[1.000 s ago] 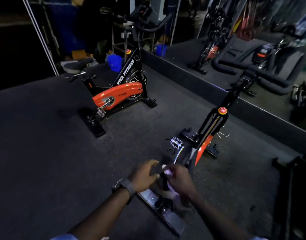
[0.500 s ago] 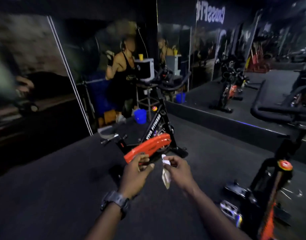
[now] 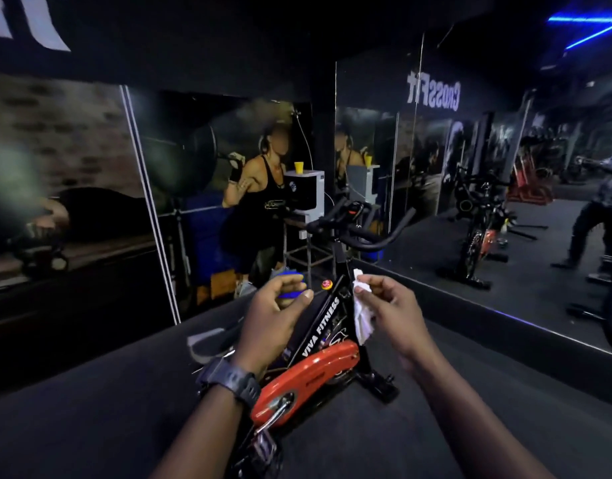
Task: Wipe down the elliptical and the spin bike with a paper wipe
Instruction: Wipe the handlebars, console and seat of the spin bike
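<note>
Spin bike (image 3: 318, 344) sits dead centre in the lower half of the frame, right under my hands. Its frame runs on a slant: orange flywheel guard (image 3: 308, 378) low and toward the bottom centre, the "VIVA FITNESS" tube climbing up and to the right, black handlebars (image 3: 363, 233) at mid-frame, further from me. So the long axis goes from near-low to far-high, away from me.

Paper wipe (image 3: 361, 312) hangs crumpled just right of that slanted tube, pinched at its top by my right hand (image 3: 391, 305), thumb and fingertips clamped on it. That hand is the nearer one to the tube and the bars; I judge it leads the wipe, reaching forward and up along the frame.

Left hand (image 3: 273, 312) is just left of the tube, fingers curled. Something blue shows at its fingers, but I can't tell whether it's held or just behind. Watch (image 3: 228, 378) on that wrist.

Beyond: mirror wall (image 3: 470, 167) at right, dark floor (image 3: 90, 409) all round.
</note>
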The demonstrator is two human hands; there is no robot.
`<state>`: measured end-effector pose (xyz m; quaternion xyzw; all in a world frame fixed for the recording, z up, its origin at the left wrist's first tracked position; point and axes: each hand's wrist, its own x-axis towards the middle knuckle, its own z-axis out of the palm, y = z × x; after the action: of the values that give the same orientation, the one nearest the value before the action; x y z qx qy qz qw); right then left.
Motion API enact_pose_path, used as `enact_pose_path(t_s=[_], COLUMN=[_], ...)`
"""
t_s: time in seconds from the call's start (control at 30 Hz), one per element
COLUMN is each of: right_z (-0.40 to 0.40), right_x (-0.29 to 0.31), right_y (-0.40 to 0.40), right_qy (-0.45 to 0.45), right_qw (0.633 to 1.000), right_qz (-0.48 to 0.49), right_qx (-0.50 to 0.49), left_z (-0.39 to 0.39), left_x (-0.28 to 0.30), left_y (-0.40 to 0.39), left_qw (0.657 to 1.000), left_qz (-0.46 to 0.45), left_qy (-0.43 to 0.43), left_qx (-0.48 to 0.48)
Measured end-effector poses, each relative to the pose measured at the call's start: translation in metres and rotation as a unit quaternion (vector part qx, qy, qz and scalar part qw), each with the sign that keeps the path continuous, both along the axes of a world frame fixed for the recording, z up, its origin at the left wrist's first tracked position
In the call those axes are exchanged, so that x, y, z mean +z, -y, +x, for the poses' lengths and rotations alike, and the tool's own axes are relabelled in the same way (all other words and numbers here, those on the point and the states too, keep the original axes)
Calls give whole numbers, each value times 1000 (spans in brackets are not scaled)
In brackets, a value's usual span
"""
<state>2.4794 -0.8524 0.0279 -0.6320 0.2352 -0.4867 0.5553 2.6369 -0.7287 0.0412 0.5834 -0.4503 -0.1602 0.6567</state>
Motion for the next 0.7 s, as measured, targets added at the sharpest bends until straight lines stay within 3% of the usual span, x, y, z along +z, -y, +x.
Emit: enact_pose_path(t_s=[0.27, 0.5, 0.7], right_z=[132, 181, 193], right_x=[2, 11, -10], right_y=[101, 188, 278], right_qy=[-57, -53, -79], right_qw=[995, 991, 979], right_qz=[-31, -5, -18], right_qx=[-72, -125, -189], left_z=[114, 173, 198], left_x=[-2, 6, -9], left_y=[145, 258, 360], left_qw=[997, 993, 990], left_qz=[-5, -4, -18], left_qy=[-20, -6, -55], left_qx=[-74, -121, -125])
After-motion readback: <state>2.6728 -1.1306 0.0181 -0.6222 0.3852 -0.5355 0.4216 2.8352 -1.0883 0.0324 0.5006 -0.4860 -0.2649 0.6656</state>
